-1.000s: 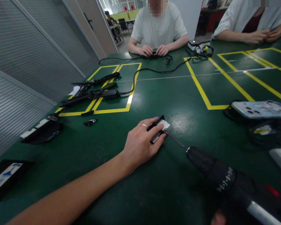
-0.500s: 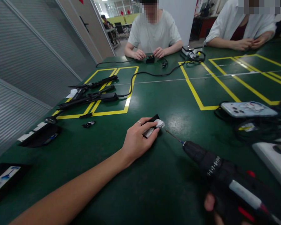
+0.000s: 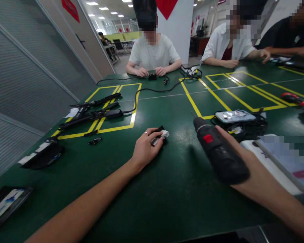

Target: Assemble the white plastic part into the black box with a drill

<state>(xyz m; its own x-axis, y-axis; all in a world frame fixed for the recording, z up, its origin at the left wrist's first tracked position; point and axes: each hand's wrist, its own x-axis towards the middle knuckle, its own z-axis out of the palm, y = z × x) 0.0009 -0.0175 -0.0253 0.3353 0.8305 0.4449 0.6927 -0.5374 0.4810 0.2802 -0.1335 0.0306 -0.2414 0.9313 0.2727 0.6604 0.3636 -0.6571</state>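
My left hand (image 3: 147, 145) rests on the green table with its fingers closed around a small black and white block (image 3: 164, 134). The white end of the block shows past my fingertips; the rest is partly hidden. To the right, my right hand (image 3: 245, 158) grips a black cordless drill (image 3: 215, 148) with a red mark on top. The drill is held above the table, apart from the block, its front turned away from me. Its thin bit (image 3: 193, 114) looks blurred against the table. Most of the fingers on the drill are hidden behind its body.
Black parts with a cable (image 3: 114, 113) lie at left, near dark trays (image 3: 42, 157). A phone (image 3: 234, 116) on coiled cables and a white device (image 3: 258, 152) lie at right. Across the table, a person in a white T-shirt (image 3: 157, 50) handles a small black box (image 3: 152, 76).
My right hand has swung the drill up and away from the block, turning its bit from the block toward the far side. My left hand keeps its hold. The camera view has tilted up.
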